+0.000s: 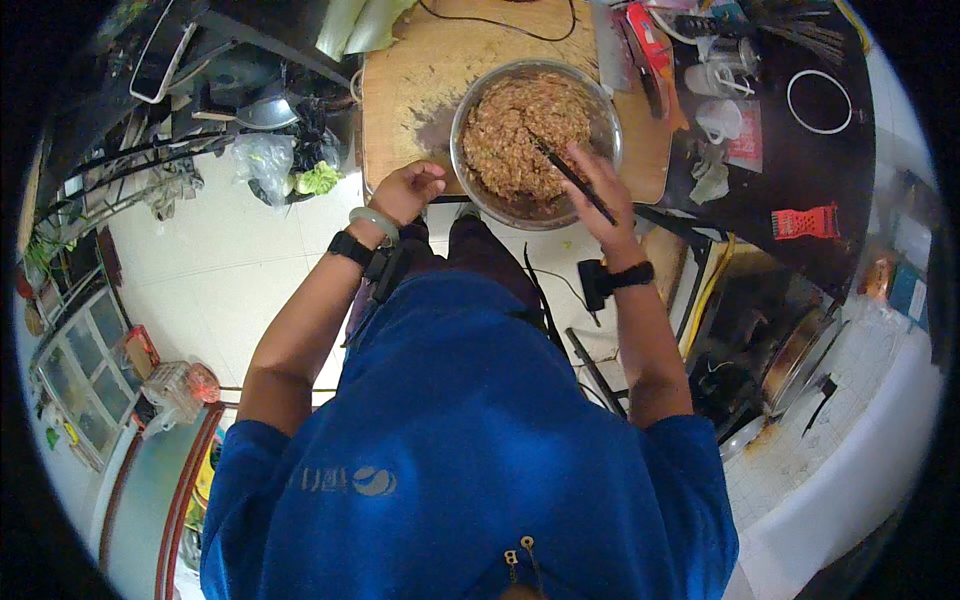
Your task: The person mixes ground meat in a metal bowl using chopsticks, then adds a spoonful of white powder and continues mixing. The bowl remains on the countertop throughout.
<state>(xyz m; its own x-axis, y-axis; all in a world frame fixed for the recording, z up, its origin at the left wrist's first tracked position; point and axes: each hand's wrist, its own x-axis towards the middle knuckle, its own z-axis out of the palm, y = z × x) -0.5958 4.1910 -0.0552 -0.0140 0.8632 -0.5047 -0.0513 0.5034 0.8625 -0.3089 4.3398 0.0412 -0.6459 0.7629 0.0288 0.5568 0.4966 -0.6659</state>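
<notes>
A wide steel bowl (616,127) holds a heap of ground meat mixture (501,124) with pale bits through it. My right hand (604,196), slightly blurred, grips dark chopsticks (559,161) over the bowl's right side. Their tips reach into the middle of the mixture. My left hand (409,191) is apart from the bowl, just to its lower left, at the front edge of the wooden board (405,90). Loosely curled, with a gap between thumb and fingers, it holds nothing. Under the bowl lies the same board, with dark scraps scattered on it.
Leafy greens (364,26) rest on the board's far left. At its right lie a cleaver blade (613,56) and a red package (649,37). A dark counter (795,172) holds a clear plastic cup (720,120) and a red packet (806,223). Plastic bags (262,161) sit at left.
</notes>
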